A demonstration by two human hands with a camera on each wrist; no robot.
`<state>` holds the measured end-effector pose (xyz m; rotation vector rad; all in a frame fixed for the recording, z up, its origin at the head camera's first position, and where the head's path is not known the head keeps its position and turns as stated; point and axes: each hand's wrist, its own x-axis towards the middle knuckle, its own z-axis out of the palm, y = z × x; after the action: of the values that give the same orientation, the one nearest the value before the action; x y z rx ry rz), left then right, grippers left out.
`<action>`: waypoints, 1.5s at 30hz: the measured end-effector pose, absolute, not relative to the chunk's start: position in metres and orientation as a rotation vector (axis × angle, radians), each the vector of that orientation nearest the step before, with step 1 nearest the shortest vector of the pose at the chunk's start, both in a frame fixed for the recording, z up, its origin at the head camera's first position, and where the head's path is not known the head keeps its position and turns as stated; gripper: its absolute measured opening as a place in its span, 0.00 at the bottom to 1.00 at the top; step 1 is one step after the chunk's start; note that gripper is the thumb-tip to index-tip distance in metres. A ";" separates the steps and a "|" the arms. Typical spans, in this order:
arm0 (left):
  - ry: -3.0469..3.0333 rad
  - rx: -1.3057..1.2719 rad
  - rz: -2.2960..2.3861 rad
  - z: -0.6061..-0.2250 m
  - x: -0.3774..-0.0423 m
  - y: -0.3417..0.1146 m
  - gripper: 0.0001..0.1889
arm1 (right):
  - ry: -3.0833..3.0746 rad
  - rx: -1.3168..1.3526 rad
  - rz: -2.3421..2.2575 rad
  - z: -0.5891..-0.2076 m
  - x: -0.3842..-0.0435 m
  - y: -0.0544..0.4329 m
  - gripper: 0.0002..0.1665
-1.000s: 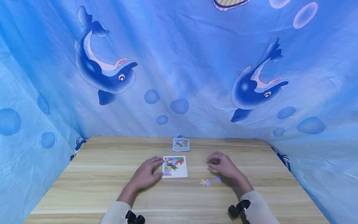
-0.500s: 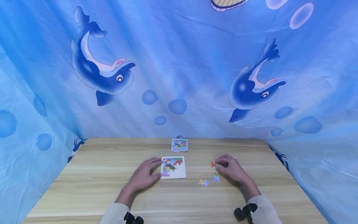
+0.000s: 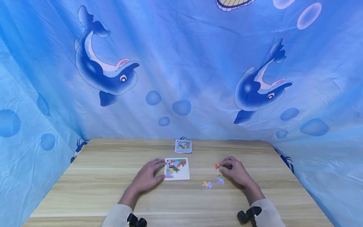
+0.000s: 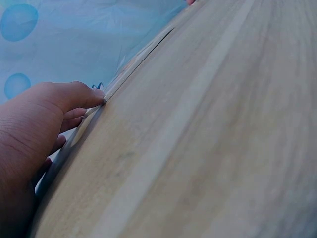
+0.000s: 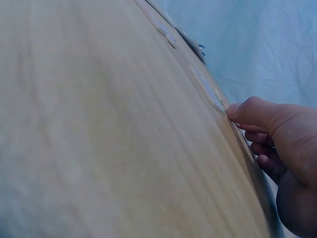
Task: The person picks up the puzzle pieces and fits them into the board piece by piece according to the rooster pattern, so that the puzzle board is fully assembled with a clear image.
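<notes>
Right hand [image 3: 234, 169] pinches orange piece [image 3: 216, 166], likely light, stiff, best held edgewise; left hand [image 3: 147, 176], fingers apart, touches puzzle board [image 3: 184, 174]

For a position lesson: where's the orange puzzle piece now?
In the head view, the orange piece is at the fingertips of the right hand, right of the puzzle board.

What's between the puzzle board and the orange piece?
The head view shows only bare tabletop between the board and orange piece; the yellow-and-lilac piece lies lower in the picture.
</notes>
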<state>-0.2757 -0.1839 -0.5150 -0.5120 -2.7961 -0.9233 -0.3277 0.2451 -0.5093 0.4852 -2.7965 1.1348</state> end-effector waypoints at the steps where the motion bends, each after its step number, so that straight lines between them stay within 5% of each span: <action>1: -2.797 -0.512 -0.920 -0.515 -0.276 -0.184 0.29 | -2.798 0.475 1.139 -0.510 -0.327 0.245 0.11; 45: -2.824 -0.482 -0.918 -0.514 -0.275 -0.184 0.30 | -2.755 0.946 1.263 -0.497 -0.334 0.115 0.10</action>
<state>-0.2751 -0.1837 -0.5139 -0.4825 -2.8245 -0.9181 -0.3342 0.1151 -0.4967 0.9460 -2.7546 1.2629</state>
